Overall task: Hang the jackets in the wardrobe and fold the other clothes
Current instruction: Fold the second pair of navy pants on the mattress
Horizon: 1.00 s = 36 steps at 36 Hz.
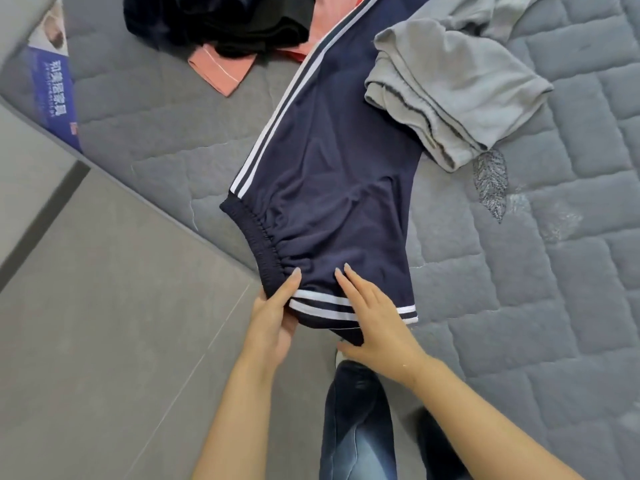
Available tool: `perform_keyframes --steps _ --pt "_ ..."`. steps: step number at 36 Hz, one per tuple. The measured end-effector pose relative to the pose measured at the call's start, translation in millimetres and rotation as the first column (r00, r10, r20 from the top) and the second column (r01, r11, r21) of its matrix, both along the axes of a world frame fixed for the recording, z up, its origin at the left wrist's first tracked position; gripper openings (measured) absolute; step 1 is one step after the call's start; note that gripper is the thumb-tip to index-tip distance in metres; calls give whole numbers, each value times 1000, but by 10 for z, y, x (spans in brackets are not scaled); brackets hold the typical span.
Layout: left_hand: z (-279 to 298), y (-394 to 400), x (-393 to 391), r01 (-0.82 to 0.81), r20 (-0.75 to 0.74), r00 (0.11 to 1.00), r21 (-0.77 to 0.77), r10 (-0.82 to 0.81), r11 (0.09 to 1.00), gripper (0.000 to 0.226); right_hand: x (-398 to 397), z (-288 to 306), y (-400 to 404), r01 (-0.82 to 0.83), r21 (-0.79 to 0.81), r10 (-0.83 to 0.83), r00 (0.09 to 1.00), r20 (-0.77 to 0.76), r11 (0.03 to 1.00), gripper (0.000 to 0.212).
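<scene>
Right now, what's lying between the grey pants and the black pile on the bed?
In the head view, the navy pants with their white side stripes run between the grey pants and the black pile, with a pink garment beside the pile.

Two hands show, a left hand and a right hand. On one mattress lie four garments: one navy striped trousers, one grey garment, one pink garment, one black heap.

Striped trousers lie on the mattress, folded garment right, clothes pile behind.
</scene>
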<state>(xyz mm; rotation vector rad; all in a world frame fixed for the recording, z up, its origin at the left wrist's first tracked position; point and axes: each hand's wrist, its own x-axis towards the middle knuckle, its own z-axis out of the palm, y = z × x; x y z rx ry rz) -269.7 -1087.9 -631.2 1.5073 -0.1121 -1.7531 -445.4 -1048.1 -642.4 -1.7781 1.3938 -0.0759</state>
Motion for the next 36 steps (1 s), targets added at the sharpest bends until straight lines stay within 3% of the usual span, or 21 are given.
perform_keyframes --steps 2,6,8,11,15,18,20,22,26,30,33,36 --pt "109 -50 -23 42 -10 999 -32 -42 999 48 124 2 7 129 -100 -123 990 66 987 98" --pt "284 -76 -106 77 24 997 -57 -76 995 46 204 86 -56 374 -265 -314 918 243 889 41" --pt "344 -69 -193 84 5 996 -54 -84 995 45 155 153 -15 493 -252 -415 858 304 833 24" --pt "379 -71 -368 13 -145 989 -3 -13 1000 38 -35 287 125 607 -2 -548 719 429 795 20" --pt "433 -156 -736 -55 -253 967 -40 43 998 43 -470 477 378 695 190 -662 511 547 693 23" --pt "517 -172 -1215 15 -192 981 -69 -28 998 46 -911 660 541 750 404 -770 213 602 523 25" --pt "592 -87 -1595 97 -107 988 -112 -109 989 39 -1265 735 643 744 547 -823 5 569 383 31" --pt "658 55 -1962 124 -17 991 -201 -130 972 32 -1625 786 753 690 671 -859 -143 492 270 33" --pt "788 421 -2597 138 68 990 -368 -121 920 33 -2228 866 1077 603 780 -885 -258 388 166 31" --pt "893 898 -3381 175 173 979 -437 -109 882 38 -2883 925 1534 527 846 -856 -399 330 81 37" --pt "959 1199 -4024 270 229 956 -456 -181 848 45 -3412 919 1874 542 841 -823 -473 314 9 41" --pt "1035 1335 -4667 385 247 921 -480 -300 788 56 -3925 886 2179 560 827 -796 -519 311 -42 28"
